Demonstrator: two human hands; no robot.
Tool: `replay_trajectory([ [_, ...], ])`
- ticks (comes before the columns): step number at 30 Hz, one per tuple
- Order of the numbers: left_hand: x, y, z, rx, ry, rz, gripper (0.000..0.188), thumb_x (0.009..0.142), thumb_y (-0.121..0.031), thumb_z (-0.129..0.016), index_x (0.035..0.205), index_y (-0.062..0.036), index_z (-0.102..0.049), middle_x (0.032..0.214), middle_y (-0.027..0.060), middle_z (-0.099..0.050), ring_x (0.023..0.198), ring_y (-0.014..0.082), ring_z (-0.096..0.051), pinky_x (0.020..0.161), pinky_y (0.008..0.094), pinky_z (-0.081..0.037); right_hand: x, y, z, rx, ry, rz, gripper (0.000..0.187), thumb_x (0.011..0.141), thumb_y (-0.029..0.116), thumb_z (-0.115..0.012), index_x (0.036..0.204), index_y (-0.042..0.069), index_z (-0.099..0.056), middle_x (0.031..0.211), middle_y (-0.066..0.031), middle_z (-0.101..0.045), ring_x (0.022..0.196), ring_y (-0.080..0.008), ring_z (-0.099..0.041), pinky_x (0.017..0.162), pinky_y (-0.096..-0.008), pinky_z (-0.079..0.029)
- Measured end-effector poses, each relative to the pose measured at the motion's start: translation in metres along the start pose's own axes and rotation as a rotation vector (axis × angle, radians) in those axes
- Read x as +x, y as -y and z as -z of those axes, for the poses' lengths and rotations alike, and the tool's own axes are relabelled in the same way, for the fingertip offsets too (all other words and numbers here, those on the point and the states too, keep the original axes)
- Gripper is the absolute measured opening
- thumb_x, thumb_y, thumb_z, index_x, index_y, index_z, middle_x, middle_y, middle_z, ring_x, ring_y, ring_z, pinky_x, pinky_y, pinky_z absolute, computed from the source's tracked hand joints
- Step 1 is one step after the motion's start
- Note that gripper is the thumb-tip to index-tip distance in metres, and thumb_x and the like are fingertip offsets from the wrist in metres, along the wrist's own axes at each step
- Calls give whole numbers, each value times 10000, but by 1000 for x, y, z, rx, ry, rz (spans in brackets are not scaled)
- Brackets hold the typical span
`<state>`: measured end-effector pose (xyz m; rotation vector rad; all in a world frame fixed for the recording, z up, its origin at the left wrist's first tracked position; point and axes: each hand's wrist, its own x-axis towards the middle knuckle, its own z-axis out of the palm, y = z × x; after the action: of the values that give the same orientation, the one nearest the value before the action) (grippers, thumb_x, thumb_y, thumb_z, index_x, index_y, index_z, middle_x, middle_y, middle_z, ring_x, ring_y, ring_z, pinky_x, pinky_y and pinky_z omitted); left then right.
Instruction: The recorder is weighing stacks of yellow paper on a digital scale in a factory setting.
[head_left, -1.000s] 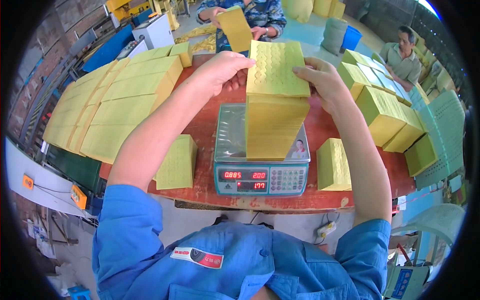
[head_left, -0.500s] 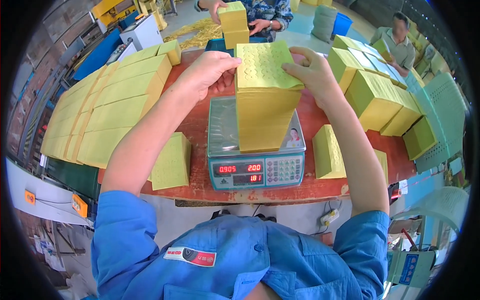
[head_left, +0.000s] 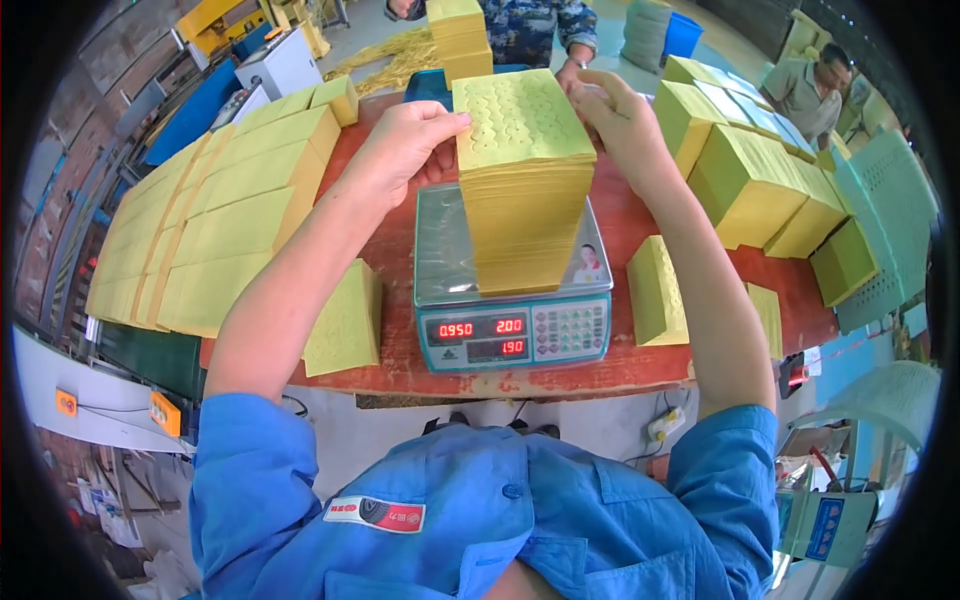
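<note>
A tall stack of yellow perforated paper sheets [head_left: 525, 215] stands on the metal pan of a digital scale [head_left: 515, 340] in front of me. Rows of scalloped round cuts mark its top sheet. My left hand [head_left: 412, 145] is closed at the stack's upper left edge, thumb at the rim and the other fingers curled beside it. Just off the upper right edge is my right hand [head_left: 625, 125], its fingers bent and apart, with nothing visible in them. The scale's red digits are lit.
Yellow paper blocks [head_left: 230, 215] fill the table's left side; more blocks [head_left: 745, 190] stand at right. Smaller stacks [head_left: 345, 325] [head_left: 657, 295] flank the scale. Across the red table [head_left: 400, 245], a person in camouflage [head_left: 535, 40] stands behind another stack; a second person [head_left: 810, 95] is at far right.
My right hand has come off the top sheet to the stack's right side. The raised top sheet now lies flatter. The scale's reading has risen. The person opposite has drawn both hands off their stack.
</note>
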<state>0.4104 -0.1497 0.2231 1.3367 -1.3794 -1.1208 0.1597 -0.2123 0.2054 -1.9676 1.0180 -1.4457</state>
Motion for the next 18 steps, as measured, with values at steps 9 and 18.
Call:
replay_trajectory([
  [9, -3, 0, 2, 10, 15, -39, 260, 906, -334, -657, 743, -149, -574, 598, -43, -558, 462, 31, -477, 383, 177, -299, -17, 20, 3, -19, 84, -78, 350, 848, 160, -654, 1159, 1, -632, 648, -41, -583, 591, -108, -526, 589, -292, -441],
  [18, -16, 6, -5, 2, -25, -20, 274, 917, -348, -644, 726, -167, -565, 588, -58, -540, 472, 27, -468, 407, 188, -315, -37, 27, -7, -237, -17, 52, 317, 845, 163, -648, 1130, 25, -643, 634, -87, -602, 576, -155, -559, 602, -320, -463],
])
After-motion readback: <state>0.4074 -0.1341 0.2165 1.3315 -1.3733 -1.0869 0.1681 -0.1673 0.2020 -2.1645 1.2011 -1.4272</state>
